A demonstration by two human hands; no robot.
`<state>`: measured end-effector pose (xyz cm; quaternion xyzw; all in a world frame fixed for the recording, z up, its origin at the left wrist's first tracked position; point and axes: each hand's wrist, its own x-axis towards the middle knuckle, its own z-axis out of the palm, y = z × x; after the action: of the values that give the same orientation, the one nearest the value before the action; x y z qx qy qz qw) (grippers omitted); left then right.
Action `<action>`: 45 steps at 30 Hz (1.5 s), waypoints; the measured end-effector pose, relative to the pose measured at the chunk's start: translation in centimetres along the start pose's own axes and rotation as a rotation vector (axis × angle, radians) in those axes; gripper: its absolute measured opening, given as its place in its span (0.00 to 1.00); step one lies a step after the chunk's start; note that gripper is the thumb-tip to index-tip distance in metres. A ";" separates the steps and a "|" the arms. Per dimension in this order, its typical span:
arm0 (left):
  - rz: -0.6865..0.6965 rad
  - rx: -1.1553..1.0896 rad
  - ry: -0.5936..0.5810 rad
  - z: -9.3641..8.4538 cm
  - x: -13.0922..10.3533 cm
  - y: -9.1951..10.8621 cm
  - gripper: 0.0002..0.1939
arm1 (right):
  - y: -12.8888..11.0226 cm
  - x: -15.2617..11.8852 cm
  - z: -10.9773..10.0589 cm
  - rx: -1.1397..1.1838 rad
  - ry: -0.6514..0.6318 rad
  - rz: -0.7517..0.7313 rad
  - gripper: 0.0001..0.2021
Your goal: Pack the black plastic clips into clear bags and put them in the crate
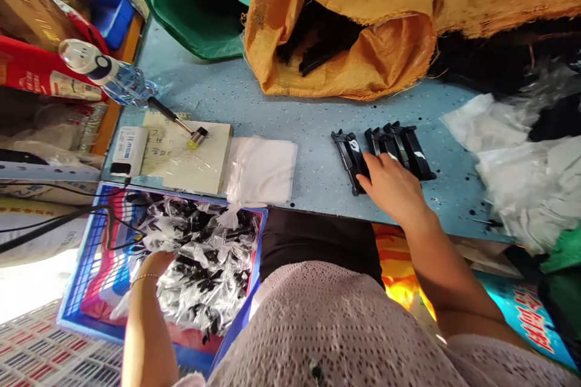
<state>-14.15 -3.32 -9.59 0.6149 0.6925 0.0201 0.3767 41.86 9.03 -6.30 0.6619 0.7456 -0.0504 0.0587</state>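
On the blue speckled table, my right hand [394,186] rests over a group of black plastic parts [411,154], its fingertips near the leftmost black part [348,160]. White marks show on these parts. Whether the fingers grip one of them is hard to see. Over the blue basket [267,236], my left hand [157,263] reaches among bagged black parts [204,260]; its fingers are mostly hidden. A stack of clear plastic bags [267,169] lies on the table above the basket.
An orange woven sack [390,60] with black parts inside stands at the back, beside a green sack [190,18]. At left are a water bottle [118,75], a notepad [204,163] and a white box [129,148]. White bags [531,175] pile up at right.
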 end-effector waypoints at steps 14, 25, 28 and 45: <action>0.340 -0.120 0.370 8.8 15.1 24.3 0.06 | -1.7 1.4 3.7 1.383 -0.217 0.088 0.21; 0.407 -0.462 0.510 6.3 12.9 22.8 0.01 | -11.4 5.8 3.7 2.085 -0.627 0.090 0.19; 0.461 -0.167 0.560 5.2 12.3 22.0 0.11 | -10.3 5.2 4.6 2.027 -0.483 0.200 0.17; 0.652 0.123 0.552 5.5 11.3 21.1 0.32 | -9.5 1.9 5.7 2.160 -0.994 0.138 0.17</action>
<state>6.95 9.22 -8.86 0.7943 0.5368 0.2606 0.1138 32.28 8.87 -12.21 0.3154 0.1757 -0.9001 -0.2440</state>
